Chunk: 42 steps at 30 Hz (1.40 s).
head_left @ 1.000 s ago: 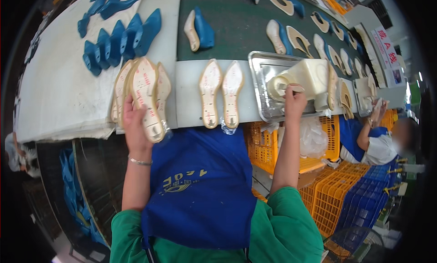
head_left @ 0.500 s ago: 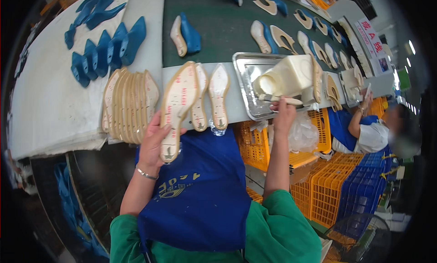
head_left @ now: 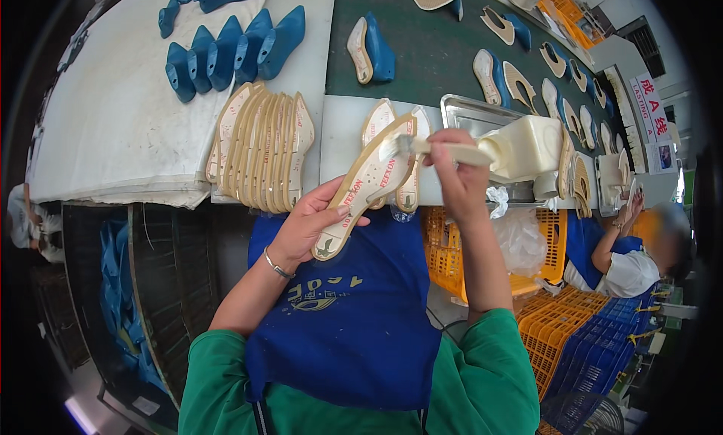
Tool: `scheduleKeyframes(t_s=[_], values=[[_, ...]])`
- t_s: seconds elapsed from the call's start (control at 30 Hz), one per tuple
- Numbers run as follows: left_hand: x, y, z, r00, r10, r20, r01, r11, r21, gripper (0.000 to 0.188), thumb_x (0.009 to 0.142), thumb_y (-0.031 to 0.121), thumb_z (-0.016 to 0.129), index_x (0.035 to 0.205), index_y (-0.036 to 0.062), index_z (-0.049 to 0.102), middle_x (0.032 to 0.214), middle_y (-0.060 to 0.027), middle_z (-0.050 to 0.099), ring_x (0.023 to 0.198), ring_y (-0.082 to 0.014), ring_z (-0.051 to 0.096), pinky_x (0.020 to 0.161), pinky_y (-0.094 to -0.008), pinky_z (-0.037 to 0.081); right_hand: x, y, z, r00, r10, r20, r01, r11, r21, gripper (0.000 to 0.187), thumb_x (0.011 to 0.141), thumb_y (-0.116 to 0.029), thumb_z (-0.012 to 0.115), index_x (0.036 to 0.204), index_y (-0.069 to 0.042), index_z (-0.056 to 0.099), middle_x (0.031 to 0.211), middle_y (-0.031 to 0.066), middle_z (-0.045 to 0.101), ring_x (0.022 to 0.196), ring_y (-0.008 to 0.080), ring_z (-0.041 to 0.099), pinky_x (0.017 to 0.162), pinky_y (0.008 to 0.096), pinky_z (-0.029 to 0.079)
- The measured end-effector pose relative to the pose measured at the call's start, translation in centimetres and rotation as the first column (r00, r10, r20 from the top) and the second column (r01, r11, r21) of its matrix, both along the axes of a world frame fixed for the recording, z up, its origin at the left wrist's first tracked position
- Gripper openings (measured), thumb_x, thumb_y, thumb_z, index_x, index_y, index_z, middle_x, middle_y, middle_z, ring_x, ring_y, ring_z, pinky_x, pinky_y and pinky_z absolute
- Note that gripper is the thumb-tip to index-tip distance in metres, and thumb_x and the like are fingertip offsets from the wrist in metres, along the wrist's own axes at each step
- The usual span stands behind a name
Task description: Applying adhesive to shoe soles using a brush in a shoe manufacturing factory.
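Observation:
My left hand grips a tan-edged shoe insole by its narrow heel end, tilted up over the table's front edge. In my right hand is a flat brush with a pale handle. Its bristles touch the insole's wide toe end, where a whitish wet patch shows. Behind the held insole, two more insoles lie on the white tabletop, partly covered. Right of my right hand, a cream plastic container lies on its side in a metal tray.
A row of insoles stands left of my hands, with blue shoe lasts behind it. More lasts and insoles rest on a green conveyor belt. Orange crates stand below the table at right, near a co-worker.
My right hand has brought the brush left from the container onto the insole's toe end. The held insole has tilted further to the right, and the whole view has shifted.

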<state>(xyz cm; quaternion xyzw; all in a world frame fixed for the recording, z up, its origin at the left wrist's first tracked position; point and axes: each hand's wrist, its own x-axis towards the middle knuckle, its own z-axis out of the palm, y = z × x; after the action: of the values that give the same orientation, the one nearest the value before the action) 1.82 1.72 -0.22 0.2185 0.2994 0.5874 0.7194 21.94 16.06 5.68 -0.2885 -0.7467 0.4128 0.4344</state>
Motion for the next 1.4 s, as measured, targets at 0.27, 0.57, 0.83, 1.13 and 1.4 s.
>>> scheduleKeyframes(t_s=[0.27, 0.57, 0.83, 1.13, 1.4], values=[[-1.4, -0.4, -0.9, 0.999, -0.052, 0.006, 0.052, 0.998, 0.024, 0.054, 0.095, 0.003, 0.054, 0.145, -0.0038, 0.035, 0.131, -0.0149, 0.057, 0.112, -0.0193, 0.061, 0.094, -0.0348, 0.053, 0.4, 3.4, 0.9, 0.988, -0.113, 0.107, 0.111, 0.993, 0.029, 0.013, 0.097, -0.012, 0.056, 0.098, 0.001, 0.06, 0.084, 0.0051, 0.061, 0.072, 0.0093, 0.058, 0.067, 0.0236, 0.047], [-2.0, -0.6, -1.0, 0.998, -0.061, 0.007, 0.061, 0.998, 0.004, 0.052, 0.093, 0.003, 0.054, 0.142, -0.0065, 0.038, 0.126, -0.022, 0.06, 0.104, -0.0239, 0.066, 0.091, -0.0338, 0.055, -1.1, 3.0, 1.6, 0.985, -0.111, 0.129, 0.108, 0.994, 0.031, 0.012, 0.095, -0.011, 0.058, 0.096, 0.0, 0.063, 0.086, 0.0055, 0.063, 0.072, 0.0107, 0.06, 0.065, 0.0245, 0.047], [-2.6, -0.2, -0.8, 0.995, -0.045, 0.087, 0.042, 0.998, 0.046, 0.055, 0.095, 0.004, 0.054, 0.145, -0.0045, 0.035, 0.13, -0.0167, 0.058, 0.107, -0.0219, 0.065, 0.092, -0.0339, 0.054, -1.2, 2.6, 2.0, 0.998, -0.041, 0.046, 0.04, 0.999, 0.012, 0.01, 0.094, -0.008, 0.058, 0.091, 0.001, 0.062, 0.083, 0.0047, 0.06, 0.071, 0.0087, 0.057, 0.064, 0.0225, 0.045], [-2.0, 0.4, -0.3, 0.993, 0.034, 0.113, -0.036, 0.999, 0.016, 0.054, 0.096, 0.004, 0.051, 0.146, -0.0039, 0.033, 0.13, -0.0171, 0.058, 0.107, -0.0216, 0.065, 0.093, -0.0317, 0.054, -2.5, -2.9, 0.8, 0.984, 0.167, 0.056, -0.163, 0.985, -0.063, 0.009, 0.092, -0.006, 0.059, 0.093, 0.001, 0.064, 0.081, 0.0044, 0.064, 0.068, 0.0087, 0.058, 0.061, 0.0236, 0.045], [-1.3, 0.2, 0.4, 0.994, 0.063, 0.089, -0.064, 0.998, 0.006, 0.053, 0.095, 0.001, 0.052, 0.145, -0.0039, 0.035, 0.129, -0.0171, 0.058, 0.109, -0.0223, 0.064, 0.094, -0.0352, 0.055, -3.5, 0.2, 0.6, 0.996, -0.09, 0.006, 0.091, 0.995, -0.043, 0.015, 0.095, -0.01, 0.058, 0.095, 0.003, 0.064, 0.081, 0.0052, 0.065, 0.072, 0.0119, 0.061, 0.064, 0.0255, 0.047]])
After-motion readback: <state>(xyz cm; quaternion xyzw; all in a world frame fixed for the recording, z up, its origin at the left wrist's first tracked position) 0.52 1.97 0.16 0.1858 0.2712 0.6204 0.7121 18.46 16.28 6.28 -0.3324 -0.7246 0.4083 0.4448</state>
